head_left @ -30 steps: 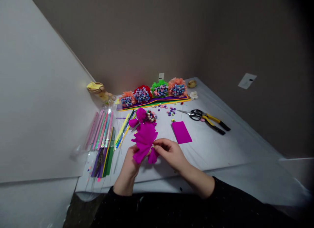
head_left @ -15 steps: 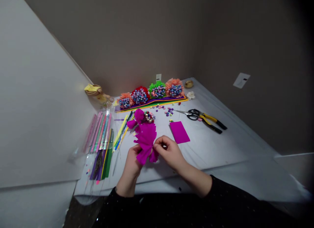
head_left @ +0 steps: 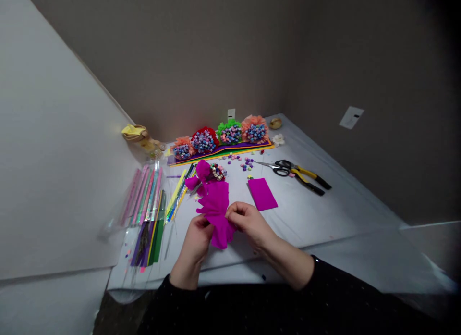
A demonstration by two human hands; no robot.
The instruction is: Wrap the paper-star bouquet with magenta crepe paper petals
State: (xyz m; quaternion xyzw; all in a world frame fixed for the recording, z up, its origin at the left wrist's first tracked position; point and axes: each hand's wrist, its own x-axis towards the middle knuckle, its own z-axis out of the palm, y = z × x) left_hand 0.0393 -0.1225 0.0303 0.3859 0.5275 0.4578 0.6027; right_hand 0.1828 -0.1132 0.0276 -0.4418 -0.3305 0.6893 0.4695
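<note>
A gathered piece of magenta crepe paper [head_left: 218,205] is pinched at both sides between my hands, its folds fanning above and below. My left hand [head_left: 197,236] grips the paper's left edge, fingertips partly behind it. On the right edge, the thumb and finger of my right hand [head_left: 248,222] are closed. Just beyond the held piece lie another magenta crumpled paper piece [head_left: 202,170] and a cluster of small multicoloured paper stars [head_left: 218,172]. A flat magenta rectangle of paper [head_left: 262,194] rests right of my hands.
Scissors [head_left: 281,167] and yellow-black pliers [head_left: 308,179] lie at the right. Along the back stand several paper flowers [head_left: 204,140] filled with stars, behind loose stars [head_left: 247,164]. Bagged paper strips [head_left: 144,193] cover the left side. A wall outlet [head_left: 352,117] is at the right.
The lower part of the crepe paper has spread wider and hangs slightly lower between my hands. My hands keep their pinch at its sides. The whole view has shifted slightly.
</note>
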